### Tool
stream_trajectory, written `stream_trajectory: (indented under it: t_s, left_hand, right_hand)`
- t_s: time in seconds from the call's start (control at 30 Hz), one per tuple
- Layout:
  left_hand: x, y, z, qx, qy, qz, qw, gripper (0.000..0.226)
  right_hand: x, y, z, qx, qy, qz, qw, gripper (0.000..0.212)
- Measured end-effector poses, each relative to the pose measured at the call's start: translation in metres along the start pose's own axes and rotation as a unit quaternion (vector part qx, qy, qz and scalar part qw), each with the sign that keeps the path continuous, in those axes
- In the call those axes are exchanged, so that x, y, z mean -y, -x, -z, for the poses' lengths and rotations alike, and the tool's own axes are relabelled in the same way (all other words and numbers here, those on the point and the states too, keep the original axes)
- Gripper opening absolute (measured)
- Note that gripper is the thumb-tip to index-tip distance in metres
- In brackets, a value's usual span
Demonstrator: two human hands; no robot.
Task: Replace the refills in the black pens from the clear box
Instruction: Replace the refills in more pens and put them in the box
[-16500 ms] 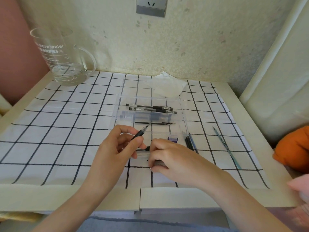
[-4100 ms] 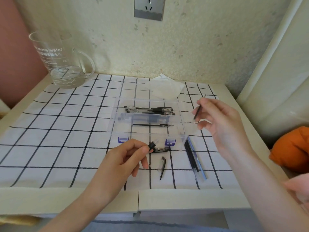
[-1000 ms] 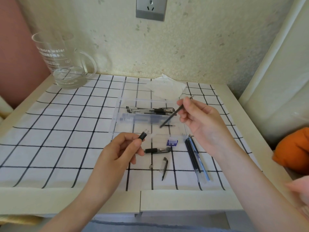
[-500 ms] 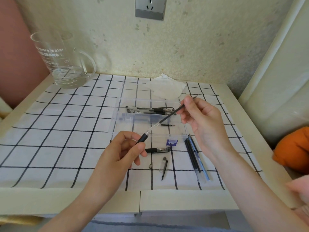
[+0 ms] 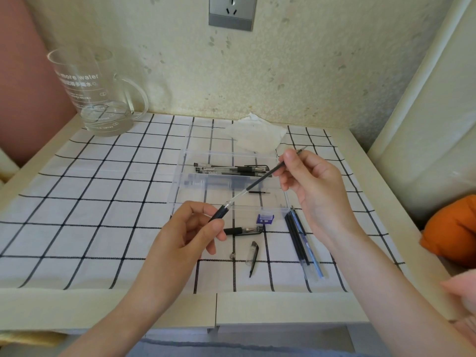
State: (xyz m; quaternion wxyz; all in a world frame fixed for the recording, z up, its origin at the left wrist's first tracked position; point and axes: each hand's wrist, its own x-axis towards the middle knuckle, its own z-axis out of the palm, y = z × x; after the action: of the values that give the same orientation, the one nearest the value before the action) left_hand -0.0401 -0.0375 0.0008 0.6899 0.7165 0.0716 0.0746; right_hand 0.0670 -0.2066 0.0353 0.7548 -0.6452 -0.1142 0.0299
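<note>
The left hand point(image 5: 185, 235) is held above the front part of the black-and-white checked cloth point(image 5: 103, 202). Its thumb and curled fingers grip a short black pen barrel point(image 5: 218, 215), which points up and to the right. The right hand point(image 5: 313, 186) is higher and farther back, over the right end of the clear plastic box point(image 5: 180, 181). It pinches a long thin black refill point(image 5: 260, 180) between thumb and fingertips, near the upper end. The refill runs as a slanted line between both hands, and its transparent lower end meets the open mouth of the barrel; how deep it goes in, I cannot tell. Under it, inside the box, several black pens point(image 5: 231, 170) lie along the far wall, with one loose dark refill point(image 5: 258, 192) nearer. On the cloth just in front of the box lie another black and clear pen piece point(image 5: 243, 231), a clear pen cap with black clip point(image 5: 252, 256) and a small metal tip point(image 5: 233, 255). To their right, below the right wrist, lies a bundle of dark refills in a clear sleeve point(image 5: 301, 243). A glass jug point(image 5: 98, 94) stands at the far left corner.
</note>
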Motion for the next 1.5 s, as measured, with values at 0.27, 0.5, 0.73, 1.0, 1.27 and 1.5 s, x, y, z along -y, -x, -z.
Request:
stream_trajectory:
  t_s: [0.27, 0.5, 0.73, 1.0, 1.27, 1.5]
  left_hand:
    - [0.004, 0.000, 0.000, 0.007, -0.018, 0.002, 1.000, 0.012]
    - [0.001, -0.001, -0.002, 0.003, -0.004, -0.006, 1.000, 0.026]
    - [0.001, -0.001, 0.000, -0.009, -0.006, -0.002, 1.000, 0.025]
    - [-0.001, -0.001, 0.000, -0.009, -0.007, 0.002, 1.000, 0.023]
    - [-0.002, -0.001, 0.002, -0.014, -0.013, 0.007, 1.000, 0.024]
    - [0.000, 0.000, 0.001, -0.001, -0.039, 0.008, 0.999, 0.013]
  right_hand:
    - [0.005, 0.002, -0.001, 0.048, 0.095, 0.024, 0.994, 0.022]
    - [-0.001, 0.014, -0.011, 0.281, 0.278, -0.044, 0.917, 0.011]
    - [-0.013, 0.021, -0.010, 0.332, 0.437, -0.061, 0.834, 0.021]
    - [-0.024, 0.030, -0.021, 0.370, 0.503, -0.019, 0.781, 0.013]
    - [-0.005, 0.015, -0.010, 0.206, 0.308, -0.013, 0.929, 0.005]
    - [0.005, 0.011, -0.007, 0.142, 0.166, -0.023, 0.976, 0.008]
